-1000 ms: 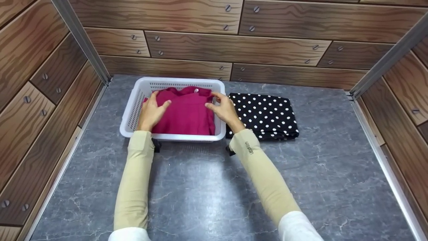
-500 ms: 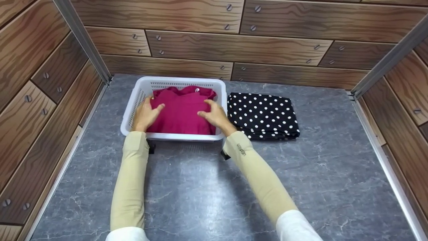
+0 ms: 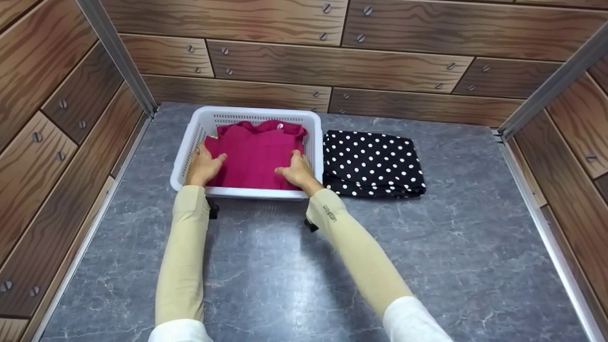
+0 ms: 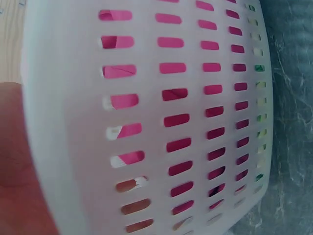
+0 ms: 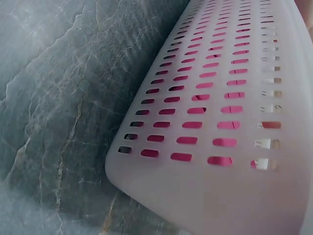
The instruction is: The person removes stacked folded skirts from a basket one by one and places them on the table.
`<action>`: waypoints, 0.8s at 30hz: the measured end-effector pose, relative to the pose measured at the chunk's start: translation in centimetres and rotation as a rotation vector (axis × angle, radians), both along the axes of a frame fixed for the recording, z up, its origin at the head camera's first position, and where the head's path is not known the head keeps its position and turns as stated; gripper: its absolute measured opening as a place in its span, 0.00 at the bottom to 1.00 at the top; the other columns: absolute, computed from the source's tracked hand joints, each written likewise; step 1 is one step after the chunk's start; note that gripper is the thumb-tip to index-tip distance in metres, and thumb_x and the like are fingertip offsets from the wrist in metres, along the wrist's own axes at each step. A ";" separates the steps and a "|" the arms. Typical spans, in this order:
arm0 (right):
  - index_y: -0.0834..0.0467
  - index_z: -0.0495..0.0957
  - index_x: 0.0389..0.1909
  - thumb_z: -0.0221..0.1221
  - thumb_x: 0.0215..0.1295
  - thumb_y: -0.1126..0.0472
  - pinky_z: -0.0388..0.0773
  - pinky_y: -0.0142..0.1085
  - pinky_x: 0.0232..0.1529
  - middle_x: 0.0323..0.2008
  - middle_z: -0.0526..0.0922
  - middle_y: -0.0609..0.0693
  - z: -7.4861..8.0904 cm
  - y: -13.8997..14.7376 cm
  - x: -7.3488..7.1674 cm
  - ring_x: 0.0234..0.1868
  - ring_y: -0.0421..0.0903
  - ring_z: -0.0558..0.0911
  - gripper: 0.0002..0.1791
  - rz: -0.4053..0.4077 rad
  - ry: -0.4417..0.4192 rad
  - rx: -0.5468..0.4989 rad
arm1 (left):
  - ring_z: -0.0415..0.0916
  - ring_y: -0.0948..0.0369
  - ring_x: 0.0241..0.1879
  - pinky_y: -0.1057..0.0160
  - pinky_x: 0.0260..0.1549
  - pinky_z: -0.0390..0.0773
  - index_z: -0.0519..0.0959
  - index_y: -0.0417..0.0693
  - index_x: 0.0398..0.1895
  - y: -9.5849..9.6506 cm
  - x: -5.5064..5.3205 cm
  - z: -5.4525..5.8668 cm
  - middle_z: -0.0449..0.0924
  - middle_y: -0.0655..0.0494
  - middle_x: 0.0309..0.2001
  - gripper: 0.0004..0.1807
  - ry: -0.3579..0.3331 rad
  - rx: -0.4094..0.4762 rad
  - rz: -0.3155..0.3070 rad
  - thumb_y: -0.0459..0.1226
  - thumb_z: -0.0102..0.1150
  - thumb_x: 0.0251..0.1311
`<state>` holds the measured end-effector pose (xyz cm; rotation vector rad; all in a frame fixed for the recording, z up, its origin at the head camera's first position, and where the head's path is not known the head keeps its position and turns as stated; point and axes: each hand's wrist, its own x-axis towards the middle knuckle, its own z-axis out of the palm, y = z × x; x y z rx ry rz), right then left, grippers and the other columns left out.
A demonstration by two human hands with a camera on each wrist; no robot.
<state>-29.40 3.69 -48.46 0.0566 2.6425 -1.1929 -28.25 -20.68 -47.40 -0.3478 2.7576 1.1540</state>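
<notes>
A folded magenta garment (image 3: pixel 259 156) lies in a white perforated plastic basket (image 3: pixel 251 193), with a small white spot near its ruffled far edge. My left hand (image 3: pixel 203 166) is inside the basket at the garment's left side, fingers along the left wall and thumb spread over the cloth. At the near right part of the garment, my right hand (image 3: pixel 299 172) touches the cloth, thumb pointing left and fingertips by its right edge. Both hands have loosely spread fingers. The left wrist view shows the basket wall (image 4: pixel 73 122) with pink cloth behind the slots, and part of the left hand (image 4: pixel 19 166).
A folded black cloth with white dots (image 3: pixel 373 164) lies right beside the basket. Underneath is a grey marbled surface (image 3: pixel 266 266). Wood-patterned panels (image 3: pixel 342 61) with metal corner posts (image 3: pixel 116 57) enclose the back and sides.
My right hand has moved left and nearer along the garment's right side. My left hand has shifted slightly left and down by the basket's left wall. The basket stays in place.
</notes>
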 end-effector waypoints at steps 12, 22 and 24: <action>0.76 0.51 0.73 0.67 0.60 0.62 0.63 0.41 0.70 0.67 0.69 0.68 -0.8 0.3 -0.6 0.68 0.58 0.69 0.48 -0.097 -0.098 -0.179 | 0.61 0.38 0.70 0.43 0.67 0.64 0.49 0.34 0.78 0.0 -0.4 -2.2 0.62 0.29 0.71 0.42 -0.017 -0.077 0.084 0.43 0.55 0.69; 0.72 0.64 0.63 0.68 0.56 0.68 0.70 0.41 0.64 0.58 0.75 0.66 -1.0 0.4 -1.0 0.60 0.57 0.74 0.36 -0.153 -0.081 -0.289 | 0.63 0.39 0.69 0.47 0.68 0.63 0.56 0.30 0.73 -0.2 -0.8 -2.2 0.66 0.30 0.68 0.42 0.028 0.002 0.078 0.41 0.61 0.63; 0.72 0.63 0.65 0.68 0.57 0.68 0.70 0.42 0.64 0.59 0.75 0.66 -1.0 0.4 -1.1 0.60 0.57 0.74 0.37 -0.143 -0.077 -0.300 | 0.60 0.39 0.71 0.49 0.70 0.60 0.52 0.30 0.75 -0.3 -0.9 -2.3 0.62 0.30 0.71 0.44 0.014 0.025 0.046 0.41 0.60 0.63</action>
